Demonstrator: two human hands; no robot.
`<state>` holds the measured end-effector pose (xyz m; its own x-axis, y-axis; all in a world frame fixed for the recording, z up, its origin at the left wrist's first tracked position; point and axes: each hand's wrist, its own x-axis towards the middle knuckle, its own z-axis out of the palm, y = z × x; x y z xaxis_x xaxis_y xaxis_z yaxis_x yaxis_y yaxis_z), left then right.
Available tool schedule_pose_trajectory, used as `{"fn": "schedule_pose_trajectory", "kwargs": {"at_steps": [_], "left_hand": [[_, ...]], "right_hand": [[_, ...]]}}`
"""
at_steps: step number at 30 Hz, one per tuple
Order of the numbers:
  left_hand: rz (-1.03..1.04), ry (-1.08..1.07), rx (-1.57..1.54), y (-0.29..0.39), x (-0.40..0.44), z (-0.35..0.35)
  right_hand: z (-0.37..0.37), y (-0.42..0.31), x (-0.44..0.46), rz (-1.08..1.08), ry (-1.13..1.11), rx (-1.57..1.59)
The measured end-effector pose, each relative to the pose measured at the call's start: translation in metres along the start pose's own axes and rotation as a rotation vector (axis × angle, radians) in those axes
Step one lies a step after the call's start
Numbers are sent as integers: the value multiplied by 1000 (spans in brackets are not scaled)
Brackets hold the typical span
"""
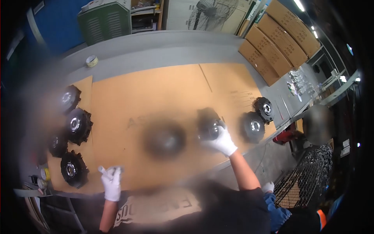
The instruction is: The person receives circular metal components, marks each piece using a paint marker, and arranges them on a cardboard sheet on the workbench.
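Resting within the grasp of the gloved right hand [223, 141], a black wheel [208, 124] is held by its near right side, with fingers laid over its face and the thumb set low along its edge. Whether the wheel is borne by the cardboard sheet [148, 89] beneath those fingers or is lifted cannot be told.

Well to their left, a pale rod [101, 169] is gripped by the gloved left hand [112, 183], its fingers curled closed and one end left jutting out. Between the two hands, nearer the right fingers, a dark round thing [165, 141] is seen only as a blur. Two wheels [255, 126] are placed just right of the right fingers, and four wheels [79, 126] are grouped beyond and left of the left fingers.

The held wheel is judged fairly heavy and firm, hardly fragile. Its shiny centre may be found slippery under a glove, so better purchase should be offered by the tread, pinched across opposite sides. The rod is judged light and stiff, best taken mid-length.
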<state>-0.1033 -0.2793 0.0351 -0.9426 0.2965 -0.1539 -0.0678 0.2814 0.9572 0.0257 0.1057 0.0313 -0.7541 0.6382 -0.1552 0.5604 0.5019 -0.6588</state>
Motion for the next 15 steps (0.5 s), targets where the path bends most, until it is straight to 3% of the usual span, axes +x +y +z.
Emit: {"fn": "schedule_pose_trajectory", "kwargs": {"at_steps": [1, 3, 4, 5, 8, 11, 13, 14, 15], "left_hand": [[-41, -94, 23, 0, 1, 3], [-21, -191, -33, 30, -2, 31], [-46, -282, -134, 32, -1, 38], [-195, -393, -340, 62, -4, 46], [-86, -426, -519, 84, -21, 51], [25, -451, -705, 60, -35, 27], [44, -329, -662, 62, -41, 13], [67, -244, -632, 63, -43, 6], [34, -249, -479, 63, -46, -2]], "right_hand": [[-2, -12, -3, -71, -162, 50], [7, -34, -18, -223, -193, 59], [11, -45, -26, -299, -208, 64], [13, -74, -34, -380, -231, 38], [48, -122, -44, -515, -362, 131], [80, -165, -55, -357, -625, 470], [81, -199, -64, -190, -866, 565], [105, -195, -62, -201, -903, 637], [112, -204, -66, -76, -930, 702]]}}
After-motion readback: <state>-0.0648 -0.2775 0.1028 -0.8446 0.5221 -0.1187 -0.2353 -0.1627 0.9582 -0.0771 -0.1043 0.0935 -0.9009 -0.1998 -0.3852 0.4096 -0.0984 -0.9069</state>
